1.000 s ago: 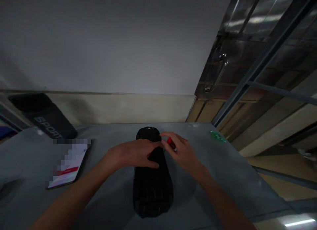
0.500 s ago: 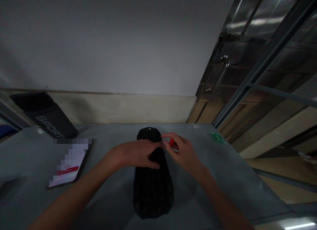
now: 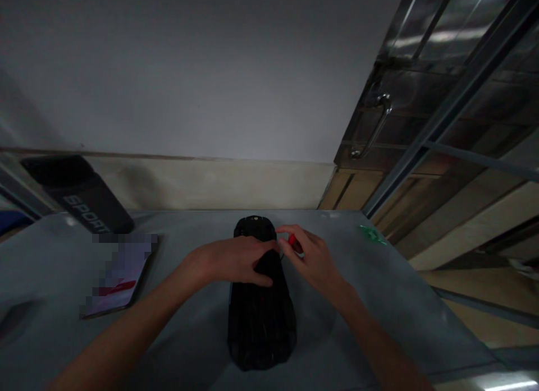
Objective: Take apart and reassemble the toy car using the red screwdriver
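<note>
A long black object (image 3: 261,323), shaped like a toy car, lies on the grey table with one end towards me. Across its upper half rests my left hand (image 3: 242,260), gripping it, thumb apart from the fingers. The left fingertips reach the object's right edge, close to my right hand. At that edge my right hand (image 3: 309,256) is closed in a pinch around a small red piece (image 3: 291,239), mostly hidden by the fingers. What kind of piece it is cannot be made out.
A phone (image 3: 122,284) with a lit, partly blurred screen lies on the left of the table (image 3: 193,335). Behind it leans a dark case marked SPORT (image 3: 86,203). A crumpled green wrapper (image 3: 373,234) sits near the right edge. A wall (image 3: 189,71) rises behind.
My hands and the black object hold nearly the same positions. The phone screen looks dimmer, and the view has shifted very slightly.
</note>
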Action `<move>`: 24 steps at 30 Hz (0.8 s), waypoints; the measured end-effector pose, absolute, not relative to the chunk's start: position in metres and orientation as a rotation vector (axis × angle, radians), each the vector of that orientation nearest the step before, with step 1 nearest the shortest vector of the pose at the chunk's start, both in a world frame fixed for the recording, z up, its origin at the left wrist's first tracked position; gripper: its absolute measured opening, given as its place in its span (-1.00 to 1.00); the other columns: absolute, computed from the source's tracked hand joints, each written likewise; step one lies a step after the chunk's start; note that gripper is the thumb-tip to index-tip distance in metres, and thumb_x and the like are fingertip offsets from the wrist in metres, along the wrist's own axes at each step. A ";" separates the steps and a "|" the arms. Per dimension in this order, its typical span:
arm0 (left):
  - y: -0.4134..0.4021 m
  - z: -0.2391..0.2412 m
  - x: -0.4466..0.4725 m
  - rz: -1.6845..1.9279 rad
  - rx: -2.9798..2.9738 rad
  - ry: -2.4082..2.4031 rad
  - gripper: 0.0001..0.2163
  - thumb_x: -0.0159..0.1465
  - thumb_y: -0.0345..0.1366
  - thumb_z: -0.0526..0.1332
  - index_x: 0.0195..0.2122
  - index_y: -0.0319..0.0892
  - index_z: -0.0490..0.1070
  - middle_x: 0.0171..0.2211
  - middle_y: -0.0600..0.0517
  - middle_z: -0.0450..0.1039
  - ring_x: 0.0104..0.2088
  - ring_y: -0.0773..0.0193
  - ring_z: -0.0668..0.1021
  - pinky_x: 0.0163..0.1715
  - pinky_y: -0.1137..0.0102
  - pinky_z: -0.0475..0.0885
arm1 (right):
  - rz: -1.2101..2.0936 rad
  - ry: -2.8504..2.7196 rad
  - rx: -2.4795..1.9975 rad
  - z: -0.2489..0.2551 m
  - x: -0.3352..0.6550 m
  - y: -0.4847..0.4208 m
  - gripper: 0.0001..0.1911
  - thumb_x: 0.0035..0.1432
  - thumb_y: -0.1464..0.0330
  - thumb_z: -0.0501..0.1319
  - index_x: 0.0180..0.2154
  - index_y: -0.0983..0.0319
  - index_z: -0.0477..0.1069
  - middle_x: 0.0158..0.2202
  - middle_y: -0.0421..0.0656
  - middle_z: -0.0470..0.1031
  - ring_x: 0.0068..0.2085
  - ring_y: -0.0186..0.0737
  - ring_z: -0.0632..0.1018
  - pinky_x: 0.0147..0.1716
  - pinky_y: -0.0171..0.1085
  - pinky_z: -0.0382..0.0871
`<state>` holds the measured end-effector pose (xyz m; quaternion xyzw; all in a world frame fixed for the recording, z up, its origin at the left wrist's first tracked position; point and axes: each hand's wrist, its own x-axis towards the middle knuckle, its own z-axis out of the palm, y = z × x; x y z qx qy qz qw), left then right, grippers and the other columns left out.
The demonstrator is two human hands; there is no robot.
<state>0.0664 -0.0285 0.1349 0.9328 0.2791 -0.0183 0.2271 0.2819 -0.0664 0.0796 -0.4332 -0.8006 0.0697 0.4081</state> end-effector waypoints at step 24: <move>-0.032 0.142 0.069 -0.115 2.551 0.820 -0.61 0.32 -0.13 0.39 0.09 -0.18 0.46 -0.29 0.02 0.59 -0.40 0.21 0.58 -0.35 0.39 0.39 | 0.144 -2.057 -0.983 0.084 0.283 -0.069 -0.68 0.35 0.46 0.12 0.08 0.15 0.45 -0.30 -0.18 0.53 -0.27 -0.17 0.60 -0.17 -0.19 0.52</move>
